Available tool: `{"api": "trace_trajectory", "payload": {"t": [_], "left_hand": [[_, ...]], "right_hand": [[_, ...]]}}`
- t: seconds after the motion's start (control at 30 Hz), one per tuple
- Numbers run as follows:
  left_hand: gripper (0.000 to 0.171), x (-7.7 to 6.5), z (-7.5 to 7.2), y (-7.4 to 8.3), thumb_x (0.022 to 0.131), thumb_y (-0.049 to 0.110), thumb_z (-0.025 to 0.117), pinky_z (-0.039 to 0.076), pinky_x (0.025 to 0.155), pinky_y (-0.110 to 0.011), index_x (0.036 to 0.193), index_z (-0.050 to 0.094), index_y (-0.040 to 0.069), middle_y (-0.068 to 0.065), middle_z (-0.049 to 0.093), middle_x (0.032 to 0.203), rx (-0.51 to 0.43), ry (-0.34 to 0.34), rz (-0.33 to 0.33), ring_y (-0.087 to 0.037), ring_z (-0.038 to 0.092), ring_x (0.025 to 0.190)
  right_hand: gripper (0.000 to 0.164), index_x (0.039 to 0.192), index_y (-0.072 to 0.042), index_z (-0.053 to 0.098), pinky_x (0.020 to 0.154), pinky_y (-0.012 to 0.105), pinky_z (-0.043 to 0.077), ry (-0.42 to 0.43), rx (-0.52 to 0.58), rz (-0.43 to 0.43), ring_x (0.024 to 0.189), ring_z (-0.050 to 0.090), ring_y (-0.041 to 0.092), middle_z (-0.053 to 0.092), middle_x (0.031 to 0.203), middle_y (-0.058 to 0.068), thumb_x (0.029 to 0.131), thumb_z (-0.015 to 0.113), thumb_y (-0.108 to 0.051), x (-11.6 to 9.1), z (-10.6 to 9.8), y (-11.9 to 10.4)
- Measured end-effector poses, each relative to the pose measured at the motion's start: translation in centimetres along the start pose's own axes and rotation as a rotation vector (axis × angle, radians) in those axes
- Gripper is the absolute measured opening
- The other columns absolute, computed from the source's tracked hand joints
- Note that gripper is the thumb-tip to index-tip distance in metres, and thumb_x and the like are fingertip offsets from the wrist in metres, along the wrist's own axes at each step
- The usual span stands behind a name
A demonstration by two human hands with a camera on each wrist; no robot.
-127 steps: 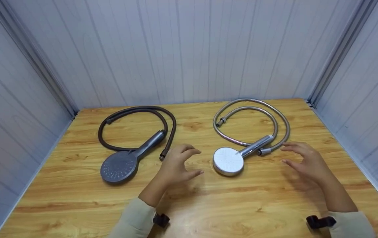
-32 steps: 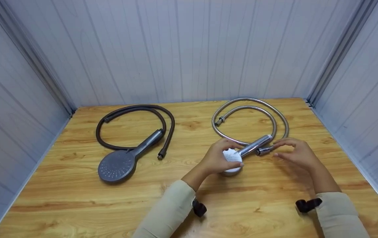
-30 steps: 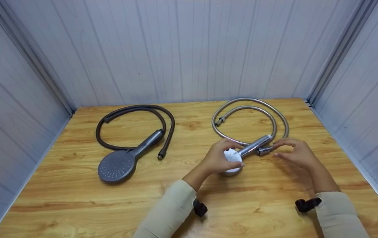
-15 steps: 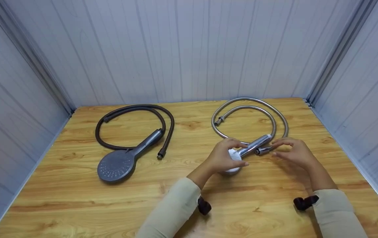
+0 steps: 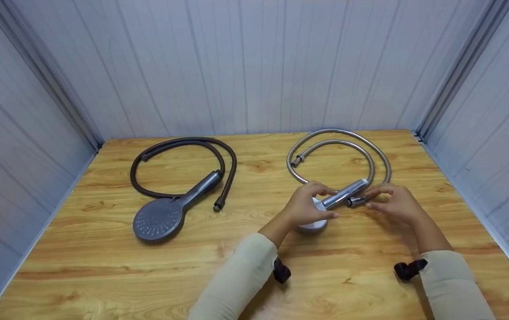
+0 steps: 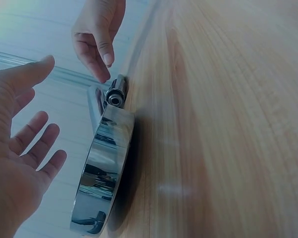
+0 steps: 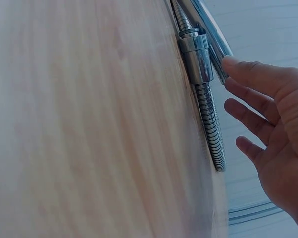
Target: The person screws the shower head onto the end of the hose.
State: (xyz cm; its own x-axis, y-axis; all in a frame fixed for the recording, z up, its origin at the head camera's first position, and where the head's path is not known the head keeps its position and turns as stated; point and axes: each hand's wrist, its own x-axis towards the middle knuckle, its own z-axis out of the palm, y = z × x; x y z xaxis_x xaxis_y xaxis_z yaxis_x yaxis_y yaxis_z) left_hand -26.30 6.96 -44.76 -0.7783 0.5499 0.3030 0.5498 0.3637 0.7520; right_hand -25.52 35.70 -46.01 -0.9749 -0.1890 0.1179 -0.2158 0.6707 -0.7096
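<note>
A chrome hand shower (image 5: 346, 194) with a white face lies on the table, its handle pointing to the back right. My left hand (image 5: 302, 206) hovers over its round head, partly covering it; in the left wrist view that hand (image 6: 15, 153) has spread fingers, apart from the shiny rim (image 6: 102, 168). Just right of the handle, a metal hose (image 5: 334, 130) ends in a chrome nut (image 5: 355, 202). My right hand (image 5: 394, 204) is beside that end, thumb and fingers parted. The right wrist view shows the fingers (image 7: 253, 116) relaxed, close to the handle and nut (image 7: 197, 59).
To the left lies a dark grey hand shower (image 5: 158, 220), with a dark hose (image 5: 235, 164) looped behind it. Pale panel walls (image 5: 263, 66) close off the back and both sides of the wooden table (image 5: 147, 280).
My left hand has moved right, from between the two hand showers to over the chrome one, creeping toward its handle. My right hand has shifted slightly left to the hose end. The showers stay put.
</note>
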Motion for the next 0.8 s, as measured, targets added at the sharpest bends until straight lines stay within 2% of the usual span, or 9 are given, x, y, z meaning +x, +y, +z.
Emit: {"api": "trace_trajectory", "payload": {"t": [0.17,0.3,0.43,0.6,0.8], "left_hand": [[0.047,0.7,0.3,0.1,0.074,0.025,0.087,0.045,0.092,-0.033,0.116,0.071,0.011,0.003,0.064,0.113,-0.078,-0.002,-0.03,-0.017,0.058,0.107],[0.045,1.3,0.2,0.1,0.074,0.022,0.087,0.047,0.092,-0.037,0.115,0.071,0.011,0.0,0.064,0.114,-0.095,0.018,-0.02,-0.022,0.06,0.107],[0.047,1.9,0.3,0.0,0.074,0.02,0.087,0.048,0.091,-0.033,0.115,0.071,0.006,-0.001,0.064,0.113,-0.098,0.018,-0.005,-0.025,0.061,0.107],[0.048,2.3,0.7,0.0,0.074,0.02,0.087,0.048,0.091,-0.031,0.116,0.07,0.005,-0.001,0.063,0.113,-0.095,0.0,-0.052,-0.024,0.061,0.107],[0.047,2.9,1.0,0.0,0.075,0.019,0.086,0.048,0.087,-0.024,0.117,0.07,0.005,-0.009,0.062,0.117,-0.079,-0.026,-0.075,-0.024,0.061,0.105]], "right_hand": [[0.024,0.104,-0.001,0.072,0.103,0.062,0.027,-0.001,-0.006,0.021,0.113,0.055,0.042,0.067,0.111,0.019,0.082,0.078,-0.008,0.0,0.1,0.3],[0.024,0.104,0.001,0.071,0.104,0.06,0.028,-0.007,0.029,0.009,0.112,0.055,0.041,0.066,0.11,0.02,0.082,0.077,-0.005,0.6,0.4,0.3],[0.023,0.104,0.002,0.071,0.104,0.06,0.029,-0.011,0.049,0.014,0.112,0.055,0.041,0.066,0.11,0.021,0.082,0.076,-0.003,0.9,0.4,0.3],[0.024,0.105,0.002,0.071,0.105,0.059,0.029,-0.017,0.064,0.039,0.112,0.055,0.041,0.064,0.112,0.022,0.082,0.077,-0.004,1.0,0.5,0.5],[0.024,0.104,0.003,0.07,0.105,0.059,0.028,-0.022,0.068,0.049,0.109,0.057,0.041,0.065,0.11,0.021,0.082,0.077,-0.003,1.2,0.6,0.6]]}}
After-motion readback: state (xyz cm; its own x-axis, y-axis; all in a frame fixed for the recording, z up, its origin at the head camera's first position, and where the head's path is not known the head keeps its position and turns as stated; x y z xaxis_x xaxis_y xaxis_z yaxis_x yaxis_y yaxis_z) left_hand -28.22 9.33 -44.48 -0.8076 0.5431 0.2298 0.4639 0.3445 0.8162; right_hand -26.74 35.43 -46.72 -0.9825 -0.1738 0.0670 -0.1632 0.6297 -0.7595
